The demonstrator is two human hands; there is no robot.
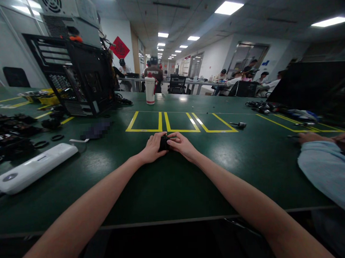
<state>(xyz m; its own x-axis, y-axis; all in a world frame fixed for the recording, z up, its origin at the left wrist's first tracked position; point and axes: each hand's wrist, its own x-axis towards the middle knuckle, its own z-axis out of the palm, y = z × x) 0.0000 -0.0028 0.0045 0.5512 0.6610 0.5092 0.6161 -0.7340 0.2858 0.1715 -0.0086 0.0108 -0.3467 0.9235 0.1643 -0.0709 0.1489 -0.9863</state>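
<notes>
Small black compact object [163, 143], its material unclear, is gripped between my left hand [152, 148] and right hand [183, 145] over the glossy green surface [169, 187], presumably to steady it from both sides.

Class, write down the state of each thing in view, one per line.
Left hand: curled, gripping the small black part
Right hand: bent, gripping the same part
Small black part: held between both hands
White cup: upright on the green table
White elongated device: lying flat
Computer case: standing
Ceiling lights: lit
</notes>
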